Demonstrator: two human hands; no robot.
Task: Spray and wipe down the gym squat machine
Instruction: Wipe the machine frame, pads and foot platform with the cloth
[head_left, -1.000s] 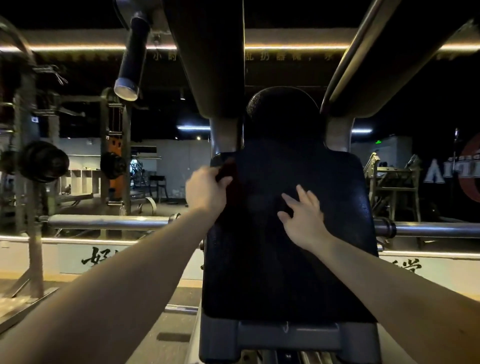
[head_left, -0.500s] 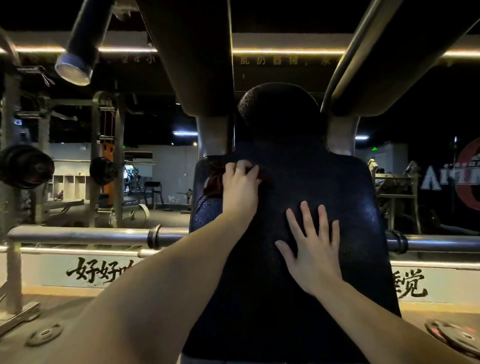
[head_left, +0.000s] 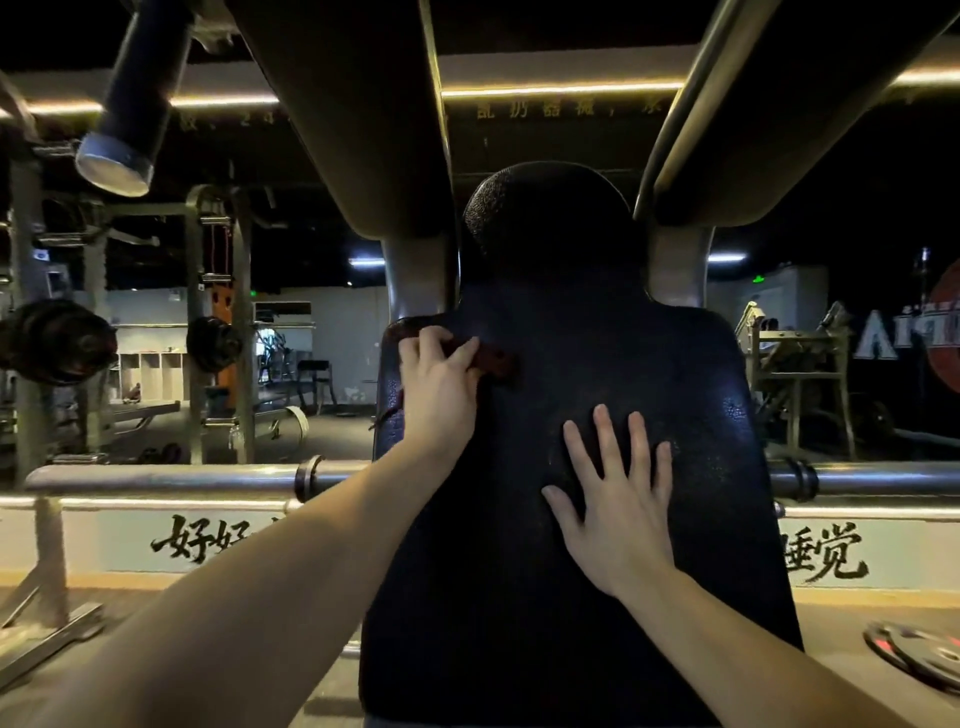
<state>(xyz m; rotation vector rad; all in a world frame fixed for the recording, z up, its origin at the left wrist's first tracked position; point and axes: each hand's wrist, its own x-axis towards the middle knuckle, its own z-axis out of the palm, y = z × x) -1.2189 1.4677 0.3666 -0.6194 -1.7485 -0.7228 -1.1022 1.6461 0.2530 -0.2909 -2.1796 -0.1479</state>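
We face the machine's back pad (head_left: 519, 597), dark and upright, filling the view from centre down to 6 o'clock. Two shoulder pads (head_left: 363, 130) reach overhead at 11 and 1 o'clock. A steel bar (head_left: 171, 478) crosses behind the back pad from 9 to 3 o'clock. Our right hand (head_left: 618, 514) lies flat on the back pad just right of its middle, fingers spread. Our left hand (head_left: 441, 389) sits at its 10 o'clock corner. A plate (head_left: 914, 657) lies on the floor at 4 o'clock. Under our left fingers, laid fairly straight, a dark red cloth (head_left: 493, 359) is pressed to the back pad.
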